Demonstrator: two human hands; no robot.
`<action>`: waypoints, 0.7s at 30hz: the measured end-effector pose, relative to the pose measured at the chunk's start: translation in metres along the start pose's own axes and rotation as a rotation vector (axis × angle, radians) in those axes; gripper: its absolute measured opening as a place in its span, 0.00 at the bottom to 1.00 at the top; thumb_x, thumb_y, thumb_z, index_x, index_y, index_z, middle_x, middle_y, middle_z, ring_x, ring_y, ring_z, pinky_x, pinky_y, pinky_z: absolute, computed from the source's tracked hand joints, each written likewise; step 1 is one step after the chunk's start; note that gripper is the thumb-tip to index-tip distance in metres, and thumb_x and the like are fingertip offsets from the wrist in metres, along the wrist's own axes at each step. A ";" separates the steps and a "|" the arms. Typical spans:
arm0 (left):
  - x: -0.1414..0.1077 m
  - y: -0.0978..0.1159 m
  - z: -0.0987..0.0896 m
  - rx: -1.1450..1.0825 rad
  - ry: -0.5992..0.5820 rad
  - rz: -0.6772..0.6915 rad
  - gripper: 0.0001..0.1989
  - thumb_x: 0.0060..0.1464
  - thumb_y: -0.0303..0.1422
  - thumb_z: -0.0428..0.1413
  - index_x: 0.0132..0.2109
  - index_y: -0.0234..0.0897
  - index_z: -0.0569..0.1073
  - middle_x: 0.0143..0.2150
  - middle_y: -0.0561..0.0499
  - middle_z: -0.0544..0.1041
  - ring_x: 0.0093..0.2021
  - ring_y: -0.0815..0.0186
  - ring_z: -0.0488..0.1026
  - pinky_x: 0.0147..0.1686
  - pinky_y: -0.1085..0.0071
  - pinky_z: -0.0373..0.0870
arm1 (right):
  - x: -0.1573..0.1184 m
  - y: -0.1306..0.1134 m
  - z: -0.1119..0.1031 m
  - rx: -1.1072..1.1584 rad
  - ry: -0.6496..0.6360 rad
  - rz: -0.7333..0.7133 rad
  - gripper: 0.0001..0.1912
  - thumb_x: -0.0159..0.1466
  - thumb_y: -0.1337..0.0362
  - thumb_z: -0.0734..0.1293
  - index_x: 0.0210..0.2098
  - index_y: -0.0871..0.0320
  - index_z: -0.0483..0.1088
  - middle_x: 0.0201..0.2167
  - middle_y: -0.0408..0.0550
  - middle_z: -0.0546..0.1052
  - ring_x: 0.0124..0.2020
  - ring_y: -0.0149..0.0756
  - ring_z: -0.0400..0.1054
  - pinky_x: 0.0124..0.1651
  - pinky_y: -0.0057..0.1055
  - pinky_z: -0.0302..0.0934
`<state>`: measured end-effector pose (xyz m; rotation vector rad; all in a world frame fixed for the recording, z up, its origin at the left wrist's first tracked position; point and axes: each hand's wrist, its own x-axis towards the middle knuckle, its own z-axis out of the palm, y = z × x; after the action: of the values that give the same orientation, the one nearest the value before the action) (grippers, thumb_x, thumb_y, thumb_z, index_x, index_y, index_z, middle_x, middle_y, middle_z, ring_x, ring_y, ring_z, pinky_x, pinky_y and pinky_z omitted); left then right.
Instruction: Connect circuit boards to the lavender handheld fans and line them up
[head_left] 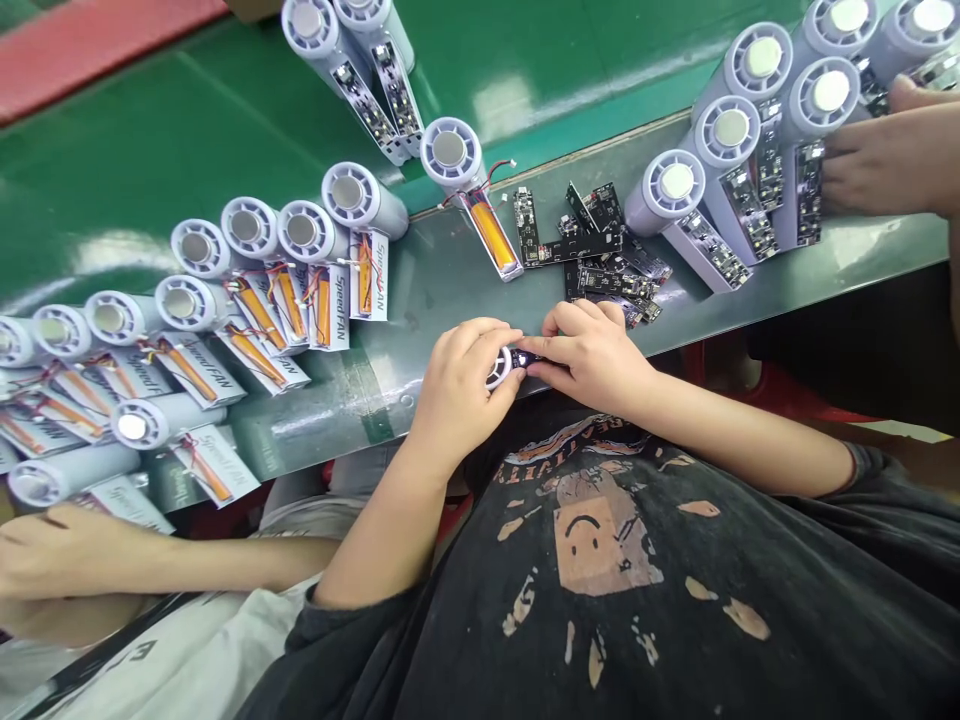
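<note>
White plastic fan tube (510,366) held at centre, left hand (459,392) curled around its vent end, right hand (592,352) pinching its dark board end. Head view: board-fitted tubes (675,190) at 2 o'clock, battery cards (259,315) beside bare tubes (345,195) at 10, loose circuit boards (600,250) at 1, all on a green-matted table (435,300).

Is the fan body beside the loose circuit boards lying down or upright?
Lying down: the white fan body rests lengthwise on the bench, orange battery showing.
</note>
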<state>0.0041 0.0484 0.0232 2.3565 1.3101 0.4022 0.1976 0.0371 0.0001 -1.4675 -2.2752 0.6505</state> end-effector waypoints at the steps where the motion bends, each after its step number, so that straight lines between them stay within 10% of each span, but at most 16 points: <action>1: 0.000 -0.001 0.000 0.001 0.001 0.001 0.13 0.59 0.31 0.55 0.51 0.38 0.72 0.52 0.44 0.74 0.55 0.57 0.71 0.55 0.58 0.66 | 0.000 0.000 -0.001 -0.004 -0.003 0.000 0.13 0.67 0.58 0.65 0.50 0.47 0.77 0.40 0.49 0.72 0.43 0.40 0.61 0.45 0.38 0.44; 7: -0.002 -0.003 0.001 0.032 0.004 -0.009 0.09 0.60 0.33 0.56 0.46 0.40 0.75 0.52 0.46 0.74 0.52 0.57 0.72 0.54 0.57 0.67 | -0.011 0.006 -0.019 0.008 0.015 0.018 0.21 0.65 0.63 0.66 0.57 0.53 0.71 0.46 0.50 0.75 0.46 0.42 0.65 0.51 0.40 0.46; 21: 0.002 0.002 -0.006 0.135 -0.112 0.040 0.12 0.62 0.33 0.53 0.48 0.37 0.77 0.60 0.42 0.73 0.58 0.51 0.68 0.58 0.48 0.66 | -0.031 0.019 -0.017 0.027 0.076 0.067 0.07 0.64 0.61 0.70 0.40 0.50 0.80 0.36 0.44 0.76 0.39 0.37 0.65 0.47 0.37 0.47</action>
<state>0.0042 0.0507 0.0292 2.4804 1.2758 0.1951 0.2332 0.0189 0.0017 -1.5351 -2.1599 0.6312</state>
